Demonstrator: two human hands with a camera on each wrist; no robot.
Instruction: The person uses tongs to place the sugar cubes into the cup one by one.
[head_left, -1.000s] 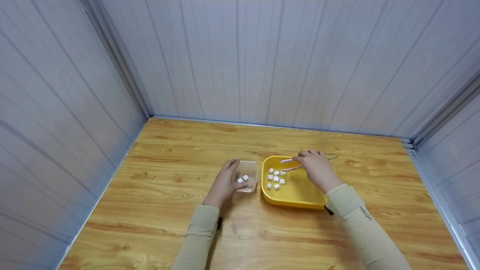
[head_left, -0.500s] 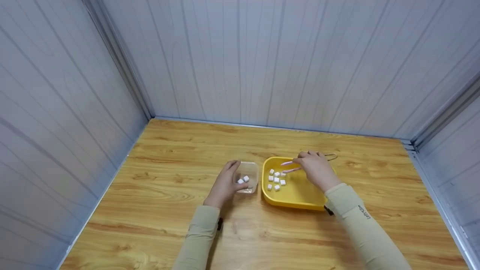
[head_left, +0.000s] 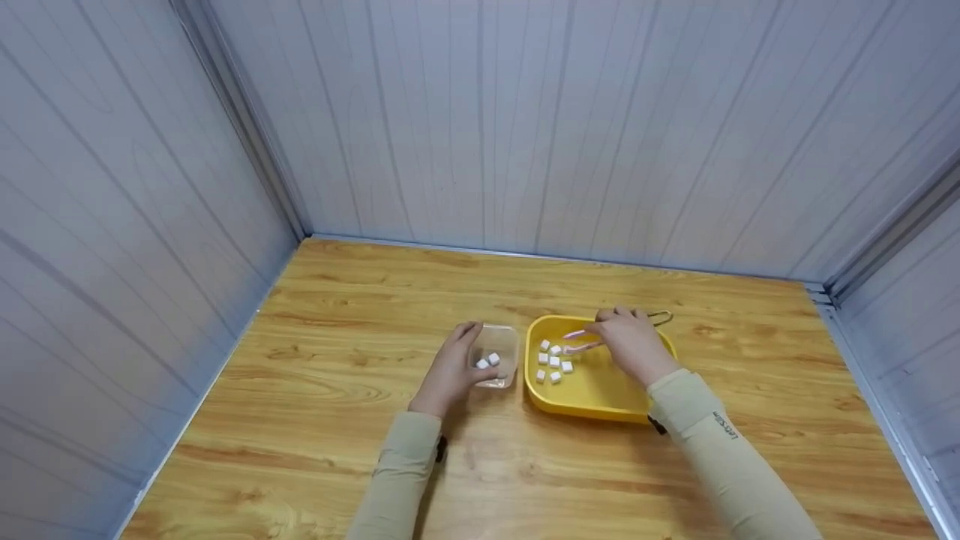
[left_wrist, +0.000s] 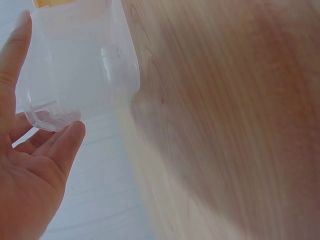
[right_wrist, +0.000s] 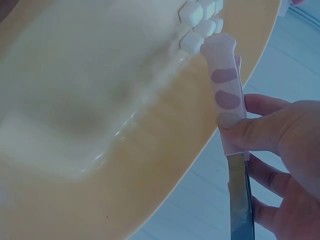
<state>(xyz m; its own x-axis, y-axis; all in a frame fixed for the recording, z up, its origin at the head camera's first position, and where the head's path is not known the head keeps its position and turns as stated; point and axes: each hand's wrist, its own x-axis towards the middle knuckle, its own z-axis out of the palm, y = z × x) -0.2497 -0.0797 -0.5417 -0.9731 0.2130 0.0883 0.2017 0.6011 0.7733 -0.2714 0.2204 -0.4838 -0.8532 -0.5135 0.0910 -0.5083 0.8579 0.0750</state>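
My left hand (head_left: 450,371) holds a small clear plastic box (head_left: 508,345) on the table, thumb on the near side and fingers on the far side. Inside it lie a few white cubes (head_left: 493,358). In the left wrist view, the wall of the box (left_wrist: 75,65) fills the space beside the fingers. Over the yellow tray (head_left: 592,412), my right hand (head_left: 634,341) pinches a pair of tongs (right_wrist: 225,95) with pale pink tips and a metal bow. The lower tip overlaps one of several white cubes (head_left: 554,361) grouped at the tray's left; the tips stand slightly apart.
The tray stands just right of the clear box, a narrow gap between them. Both are on a wood-grain table (head_left: 337,322). Pale panel walls (head_left: 480,135) enclose the table at the back and on both sides.
The tongs have dipped slightly and their tips have drawn a little closer, the lower one now over a cube. My left hand and the clear box have stayed in place.
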